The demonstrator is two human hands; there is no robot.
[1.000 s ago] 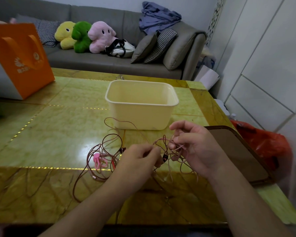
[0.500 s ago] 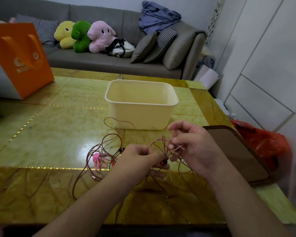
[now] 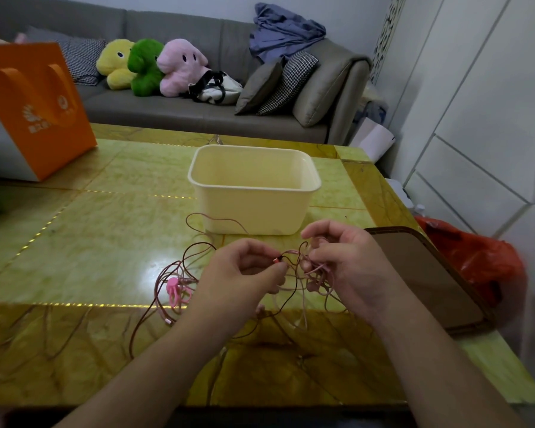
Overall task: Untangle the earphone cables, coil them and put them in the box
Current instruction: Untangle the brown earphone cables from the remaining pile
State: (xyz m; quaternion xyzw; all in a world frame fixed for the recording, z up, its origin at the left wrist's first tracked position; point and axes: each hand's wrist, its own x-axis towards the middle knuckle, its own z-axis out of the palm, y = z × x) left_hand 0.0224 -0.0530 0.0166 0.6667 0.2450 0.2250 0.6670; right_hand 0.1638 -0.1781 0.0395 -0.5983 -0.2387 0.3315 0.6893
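At frame centre, above the green desk [image 3: 105, 242], the left hand [image 3: 241, 279] pinches a strand of the tangled earphone cables [image 3: 303, 273], while the right hand [image 3: 349, 267] grips the pink bundle. More cable loops lie left of the hands; the cream box [image 3: 254, 208] stands just behind them.

Tangled pink earphone cables [image 3: 300, 273] lie just before the empty cream box [image 3: 254, 193].

Bare bench [image 3: 99, 242] is lying open left of the box [image 3: 254, 208]. Loose cable loops [image 3: 179, 282] are cluttering the near middle, an orange bag [image 3: 40, 118] is blocking far left, and a brown tray [image 3: 426, 279] is crowding the right edge.
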